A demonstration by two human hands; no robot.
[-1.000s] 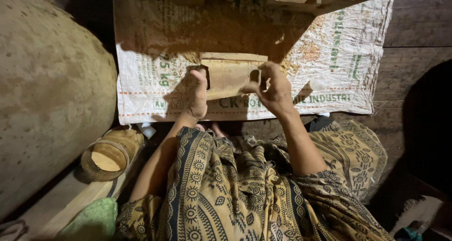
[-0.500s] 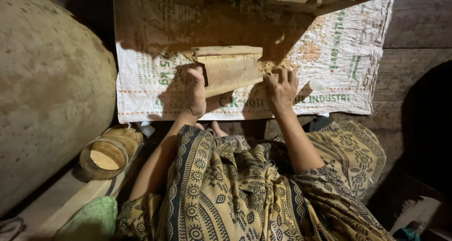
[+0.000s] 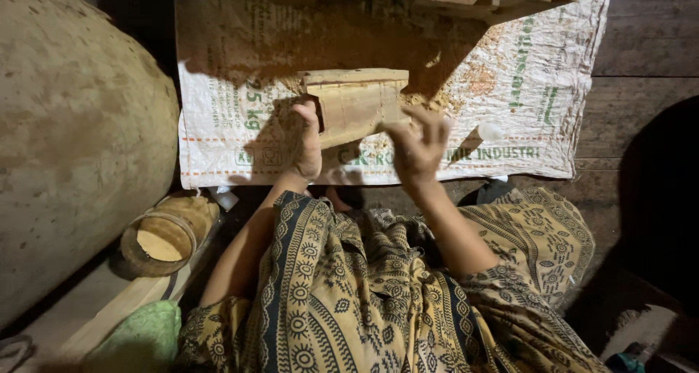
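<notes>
left hand (image 3: pixel 309 146) grips wooden mould (image 3: pixel 358 105) | right hand (image 3: pixel 416 141) at edge

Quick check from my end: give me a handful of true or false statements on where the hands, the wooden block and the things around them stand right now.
1. The left hand grips the left side of the wooden block. True.
2. The right hand rests flat on the lap. False: it is raised at the block's lower right edge, fingers spread.
3. The block sits over a woven white sack spread on the floor. True.
4. The round container is to the person's right. False: it is at their left, beside a large rounded mass.
5. The container holds pale powder. True.
</notes>
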